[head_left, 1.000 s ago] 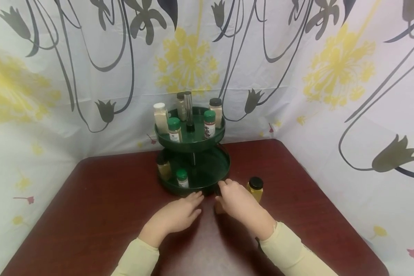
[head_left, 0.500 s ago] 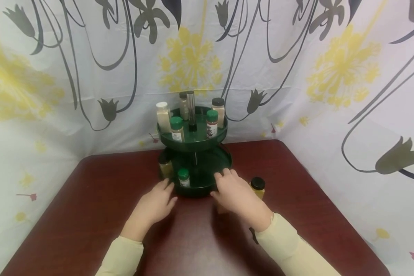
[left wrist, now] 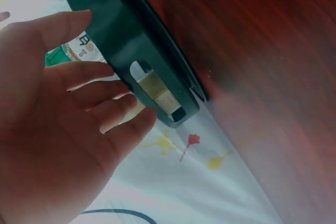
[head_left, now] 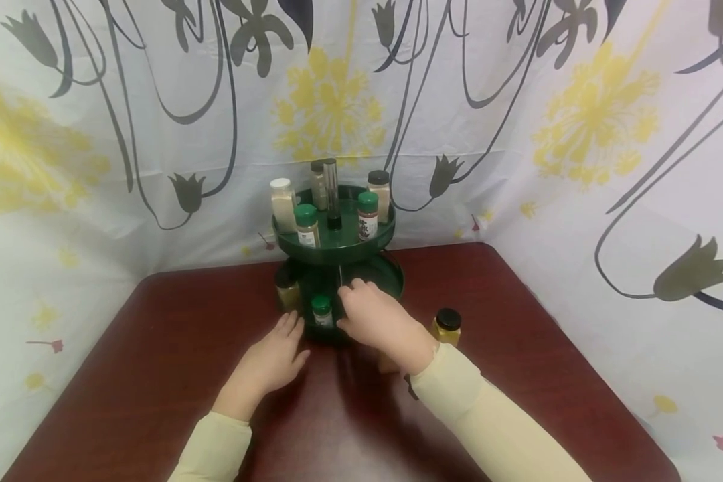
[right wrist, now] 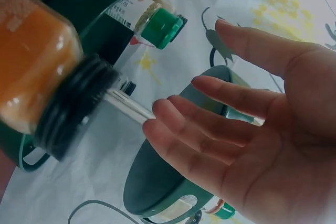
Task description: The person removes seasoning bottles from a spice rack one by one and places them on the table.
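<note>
The step in hand looks like a reach into the lower tier of a round, two-tier, dark green rack (head_left: 337, 256) near the far edge of the dark red wooden tabletop (head_left: 175, 348). The right hand (head_left: 381, 321), fingers extended and holding nothing, is beside a small, green-capped jar (head_left: 322, 312) at that tier's front rim. The left hand (head_left: 269, 358), straight-fingered, lies at the front-left rim; contact is unclear. Grasping the jar would call for curling the right fingers round it.
</note>
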The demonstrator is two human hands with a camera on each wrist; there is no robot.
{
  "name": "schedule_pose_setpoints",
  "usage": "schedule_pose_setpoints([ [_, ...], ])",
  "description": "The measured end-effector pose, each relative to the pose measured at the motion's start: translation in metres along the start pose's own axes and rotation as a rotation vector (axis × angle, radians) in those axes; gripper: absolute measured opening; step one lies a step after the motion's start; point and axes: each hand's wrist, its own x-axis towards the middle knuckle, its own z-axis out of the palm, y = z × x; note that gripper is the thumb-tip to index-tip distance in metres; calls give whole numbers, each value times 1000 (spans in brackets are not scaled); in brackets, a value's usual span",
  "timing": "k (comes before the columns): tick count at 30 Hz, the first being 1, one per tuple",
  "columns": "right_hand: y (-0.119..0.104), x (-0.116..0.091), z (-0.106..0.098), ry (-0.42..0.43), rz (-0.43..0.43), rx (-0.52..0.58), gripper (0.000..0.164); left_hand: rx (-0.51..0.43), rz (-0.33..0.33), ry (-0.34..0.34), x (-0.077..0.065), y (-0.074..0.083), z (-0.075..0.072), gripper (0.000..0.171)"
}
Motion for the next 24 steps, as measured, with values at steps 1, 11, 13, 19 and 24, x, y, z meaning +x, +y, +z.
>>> schedule_pose_setpoints([
  [1, 0, 2, -1, -12, 2, 8, 46, 1, 3, -4, 0, 1, 0, 65],
  [11, 11, 13, -11, -77, 7, 44, 52, 14, 48, -23, 0, 23, -7, 60],
  [13, 12, 14, -9, -85, 9, 51, 52, 16, 69, -26, 0, 29, -8, 59],
  [19, 15, 16, 3, -119, 11, 54, 53, 10, 137, -38, 1, 41, -4, 56],
  [24, 18, 16, 13, -116, -2, 24, 47, 17, 167, -49, 3, 47, -2, 56],
])
